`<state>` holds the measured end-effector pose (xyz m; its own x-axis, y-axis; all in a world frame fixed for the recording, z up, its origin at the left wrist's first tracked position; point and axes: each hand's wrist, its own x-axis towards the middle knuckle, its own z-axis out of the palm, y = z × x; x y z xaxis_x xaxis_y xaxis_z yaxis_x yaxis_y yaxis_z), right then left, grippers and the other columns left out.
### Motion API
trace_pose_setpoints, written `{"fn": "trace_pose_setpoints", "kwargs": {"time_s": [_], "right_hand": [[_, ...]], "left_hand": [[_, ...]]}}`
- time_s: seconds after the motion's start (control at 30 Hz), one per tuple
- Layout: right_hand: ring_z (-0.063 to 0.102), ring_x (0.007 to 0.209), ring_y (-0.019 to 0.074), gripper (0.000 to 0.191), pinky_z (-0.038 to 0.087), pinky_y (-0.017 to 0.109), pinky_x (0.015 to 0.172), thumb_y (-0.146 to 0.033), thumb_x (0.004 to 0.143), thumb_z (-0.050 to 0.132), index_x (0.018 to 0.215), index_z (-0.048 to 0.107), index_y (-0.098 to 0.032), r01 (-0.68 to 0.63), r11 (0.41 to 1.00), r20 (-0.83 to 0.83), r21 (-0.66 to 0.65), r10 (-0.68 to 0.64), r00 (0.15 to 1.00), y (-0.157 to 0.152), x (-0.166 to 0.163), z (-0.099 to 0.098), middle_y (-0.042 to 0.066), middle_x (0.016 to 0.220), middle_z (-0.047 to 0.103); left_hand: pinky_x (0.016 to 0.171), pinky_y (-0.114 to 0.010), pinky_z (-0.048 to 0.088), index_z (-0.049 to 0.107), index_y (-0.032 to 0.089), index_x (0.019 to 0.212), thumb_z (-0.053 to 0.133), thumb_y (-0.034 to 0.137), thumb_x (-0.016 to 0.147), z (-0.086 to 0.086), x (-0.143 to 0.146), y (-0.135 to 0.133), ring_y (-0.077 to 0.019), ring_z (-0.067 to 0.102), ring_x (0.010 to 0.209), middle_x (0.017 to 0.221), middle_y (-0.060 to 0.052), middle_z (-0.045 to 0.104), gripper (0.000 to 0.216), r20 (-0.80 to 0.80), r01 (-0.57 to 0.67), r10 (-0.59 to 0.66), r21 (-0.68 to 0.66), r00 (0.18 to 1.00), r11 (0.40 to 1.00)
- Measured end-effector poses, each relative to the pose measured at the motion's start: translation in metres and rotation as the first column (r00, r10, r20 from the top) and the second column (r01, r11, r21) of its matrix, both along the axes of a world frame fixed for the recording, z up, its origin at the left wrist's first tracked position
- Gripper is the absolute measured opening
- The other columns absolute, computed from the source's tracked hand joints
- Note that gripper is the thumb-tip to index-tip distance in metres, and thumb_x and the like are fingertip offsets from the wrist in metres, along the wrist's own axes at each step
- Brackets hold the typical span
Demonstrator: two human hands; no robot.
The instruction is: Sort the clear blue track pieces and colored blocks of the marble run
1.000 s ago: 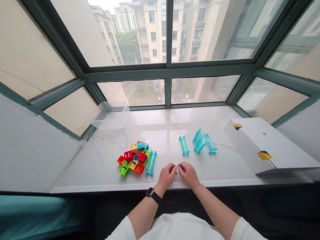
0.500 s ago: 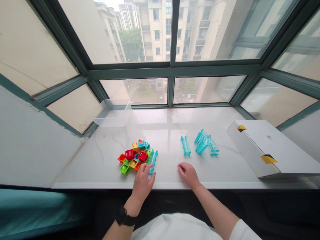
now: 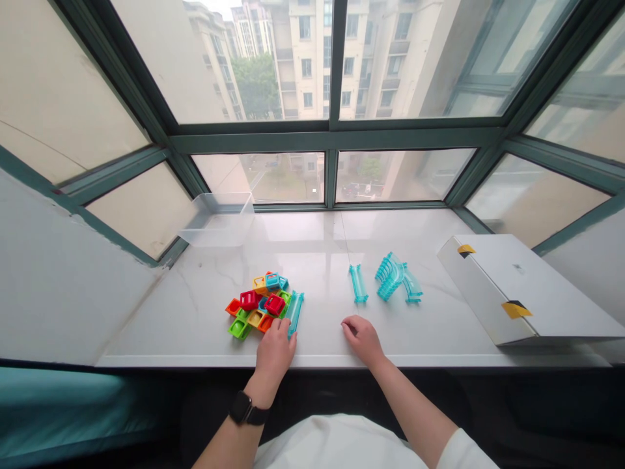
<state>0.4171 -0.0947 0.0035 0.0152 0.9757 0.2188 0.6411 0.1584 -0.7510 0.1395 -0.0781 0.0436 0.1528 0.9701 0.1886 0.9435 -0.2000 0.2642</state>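
Observation:
My left hand (image 3: pixel 275 355) sits at the near edge of a pile of colourful plastic blocks (image 3: pixel 256 311), its fingers curled around the lower end of a clear teal straight track piece (image 3: pixel 295 312). That piece lies along the pile's right side. My right hand (image 3: pixel 361 340) rests loosely curled on the white sill, holding nothing. Ahead of it lies another straight teal track piece (image 3: pixel 358 284). Further right sits a clump of curved teal track pieces (image 3: pixel 394 277).
A clear plastic bin (image 3: pixel 217 220) stands at the back left of the white stone sill (image 3: pixel 312 244), against the window frame. A white cardboard box (image 3: pixel 517 290) with yellow-and-black tape lies at the right. The sill's front edge runs just below my hands.
Over the last second my left hand has moved away from my right hand, leftward to the track piece beside the block pile. My right hand has shifted only slightly.

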Motion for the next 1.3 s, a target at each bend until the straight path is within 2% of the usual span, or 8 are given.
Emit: {"fn": "trace_pose_setpoints", "kwargs": {"time_s": [0.13, 0.43, 0.67, 0.8, 0.93, 1.07, 1.17, 1.3], "right_hand": [[0.065, 0.079, 0.0229, 0.019, 0.048, 0.036, 0.078, -0.026, 0.097, 0.053, 0.087, 0.069, -0.025, -0.003, 1.000, 0.000, -0.004, 0.003, 1.000, 0.000, 0.000, 0.001, 0.004, 0.084, 0.072], [0.065, 0.079, 0.0224, 0.020, 0.048, 0.035, 0.078, -0.029, 0.098, 0.054, 0.087, 0.070, -0.024, -0.007, 1.000, -0.002, 0.003, 0.007, 1.000, 0.001, 0.000, -0.001, 0.004, 0.083, 0.072], [0.068, 0.089, 0.0217, 0.031, 0.049, 0.035, 0.087, -0.039, 0.106, 0.048, 0.097, 0.074, -0.025, -0.072, 0.997, -0.077, 0.003, 0.072, 0.994, 0.000, 0.003, 0.003, 0.005, 0.094, 0.076], [0.064, 0.078, 0.0208, 0.032, 0.047, 0.033, 0.078, -0.043, 0.103, 0.053, 0.084, 0.069, -0.023, -0.040, 0.999, -0.047, 0.006, 0.041, 0.998, 0.000, 0.004, 0.001, 0.003, 0.079, 0.070], [0.062, 0.073, 0.0197, 0.027, 0.045, 0.032, 0.072, -0.038, 0.100, 0.055, 0.080, 0.066, -0.024, 0.021, 1.000, -0.062, 0.009, -0.021, 0.998, 0.000, 0.003, 0.000, 0.003, 0.076, 0.068], [0.059, 0.068, 0.0188, 0.029, 0.044, 0.031, 0.070, -0.035, 0.098, 0.057, 0.072, 0.064, -0.024, 0.019, 1.000, -0.046, -0.003, -0.019, 0.999, 0.000, 0.002, 0.001, 0.001, 0.070, 0.065], [0.058, 0.068, 0.0183, 0.027, 0.043, 0.031, 0.072, -0.035, 0.097, 0.061, 0.073, 0.067, -0.023, -0.003, 1.000, -0.023, -0.010, 0.003, 1.000, 0.000, 0.003, 0.000, 0.000, 0.068, 0.063], [0.061, 0.072, 0.0191, 0.028, 0.043, 0.032, 0.075, -0.041, 0.100, 0.059, 0.083, 0.072, -0.024, -0.036, 0.999, -0.016, -0.008, 0.036, 0.999, 0.000, 0.003, 0.001, 0.001, 0.072, 0.067]], "left_hand": [[0.070, -0.032, 0.053, 0.064, 0.024, 0.095, 0.060, 0.024, 0.092, 0.001, -0.001, 0.002, -0.0227, 0.066, 0.082, 0.097, -0.007, 0.066, 0.004, 0.103, 0.035, -0.045, 0.093, 0.994, 0.995], [0.085, -0.034, 0.057, 0.066, 0.023, 0.097, 0.064, 0.031, 0.096, 0.017, 0.017, -0.006, -0.0189, 0.068, 0.084, 0.109, -0.007, 0.068, 0.007, 0.435, 0.108, -0.166, 0.154, 0.885, 0.982], [0.083, -0.033, 0.061, 0.068, 0.023, 0.101, 0.066, 0.034, 0.096, -0.013, 0.071, -0.006, -0.0164, 0.068, 0.084, 0.112, -0.007, 0.067, 0.013, 0.669, 0.271, -0.207, 0.008, 0.714, 0.963], [0.087, -0.035, 0.061, 0.070, 0.024, 0.105, 0.064, 0.034, 0.097, -0.030, 0.090, -0.009, -0.0178, 0.070, 0.092, 0.116, -0.007, 0.067, 0.015, 0.679, 0.380, -0.271, -0.013, 0.682, 0.925], [0.096, -0.038, 0.058, 0.070, 0.025, 0.110, 0.057, 0.033, 0.101, -0.033, 0.092, -0.011, -0.0212, 0.068, 0.108, 0.120, -0.009, 0.068, 0.018, 0.661, 0.467, -0.350, 0.000, 0.664, 0.884], [0.089, -0.035, 0.057, 0.060, 0.025, 0.117, 0.055, 0.032, 0.100, -0.037, 0.092, -0.010, -0.0186, 0.070, 0.093, 0.104, -0.005, 0.070, 0.019, 0.712, 0.411, -0.238, -0.077, 0.660, 0.908], [0.082, -0.032, 0.056, 0.053, 0.024, 0.127, 0.061, 0.031, 0.094, -0.039, 0.096, -0.004, -0.0172, 0.069, 0.082, 0.094, -0.001, 0.070, 0.034, 0.762, 0.330, -0.101, -0.154, 0.640, 0.931], [0.069, -0.027, 0.049, 0.064, 0.023, 0.110, 0.061, 0.035, 0.091, -0.039, 0.103, 0.008, -0.0155, 0.063, 0.068, 0.076, 0.003, 0.063, 0.022, 0.755, 0.311, -0.030, -0.234, 0.656, 0.921]]}}
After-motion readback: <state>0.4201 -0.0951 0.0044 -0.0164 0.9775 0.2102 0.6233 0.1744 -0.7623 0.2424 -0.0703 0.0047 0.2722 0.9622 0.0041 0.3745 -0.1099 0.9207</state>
